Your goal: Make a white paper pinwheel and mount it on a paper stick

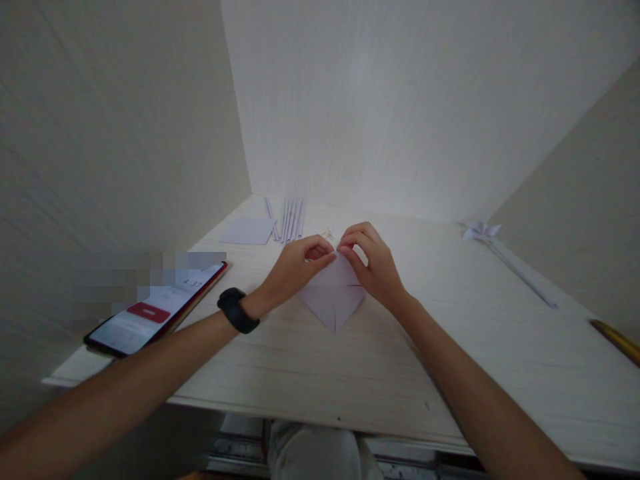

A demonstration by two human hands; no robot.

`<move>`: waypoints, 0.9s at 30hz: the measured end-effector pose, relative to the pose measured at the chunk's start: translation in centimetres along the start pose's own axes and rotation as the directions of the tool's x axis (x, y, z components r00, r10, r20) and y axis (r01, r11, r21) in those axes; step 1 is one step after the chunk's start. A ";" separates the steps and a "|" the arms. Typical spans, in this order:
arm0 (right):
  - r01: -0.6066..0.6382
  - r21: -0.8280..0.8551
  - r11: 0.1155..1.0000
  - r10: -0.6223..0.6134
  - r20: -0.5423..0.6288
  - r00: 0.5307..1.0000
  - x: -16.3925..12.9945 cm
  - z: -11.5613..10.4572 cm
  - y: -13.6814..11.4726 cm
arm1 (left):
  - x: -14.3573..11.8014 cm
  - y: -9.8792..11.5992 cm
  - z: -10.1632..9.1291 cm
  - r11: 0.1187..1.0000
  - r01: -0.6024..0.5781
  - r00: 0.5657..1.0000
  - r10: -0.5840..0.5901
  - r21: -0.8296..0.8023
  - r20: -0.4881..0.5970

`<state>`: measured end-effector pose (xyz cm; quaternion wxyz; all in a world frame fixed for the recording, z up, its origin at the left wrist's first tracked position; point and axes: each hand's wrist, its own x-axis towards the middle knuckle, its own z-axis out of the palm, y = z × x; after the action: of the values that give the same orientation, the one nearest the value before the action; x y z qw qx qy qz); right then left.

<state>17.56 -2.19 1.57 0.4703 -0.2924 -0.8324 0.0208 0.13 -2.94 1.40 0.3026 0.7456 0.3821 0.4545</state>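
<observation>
A square sheet of pale lilac paper (333, 303) is turned cornerwise above the white table, with slits cut in from its lower corner and its right side. Thumb and fingers of my left hand (306, 260) pinch it at the top corner, from the left. Against the same corner, from the right, my right hand (371, 260) pinches the paper too, fingertips almost touching those of the left. The fingers cover parts of the paper's upper edges. A black band sits on my left wrist.
Behind my left hand lie a stack of paper squares (249, 231) and several rolled paper sticks (293, 219). Small toothpick-like bits (328, 233) lie beyond the hands. A phone (155, 310) is at left, a paper pinwheel on a stick (483, 231) at right, a yellow object (617, 341) at the right edge.
</observation>
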 end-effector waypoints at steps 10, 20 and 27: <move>-0.033 0.073 0.997 0.033 0.004 0.999 0.2 0.0 -0.3 | 0.0 -0.1 0.0 0.997 0.012 1.000 -0.014 -0.082 -0.028; -0.027 0.078 0.997 0.028 -0.008 1.000 0.3 0.0 -0.3 | 0.1 0.1 -0.1 0.991 0.013 0.999 -0.018 -0.136 -0.041; -0.025 0.078 0.997 0.025 -0.002 1.000 0.3 0.1 -0.5 | -0.3 0.5 0.0 0.997 -0.069 0.994 0.072 0.046 -0.084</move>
<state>17.14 -2.41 1.86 0.4823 -0.2842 -0.8265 0.0586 0.19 -3.47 1.70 0.2534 0.7448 0.3779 0.4882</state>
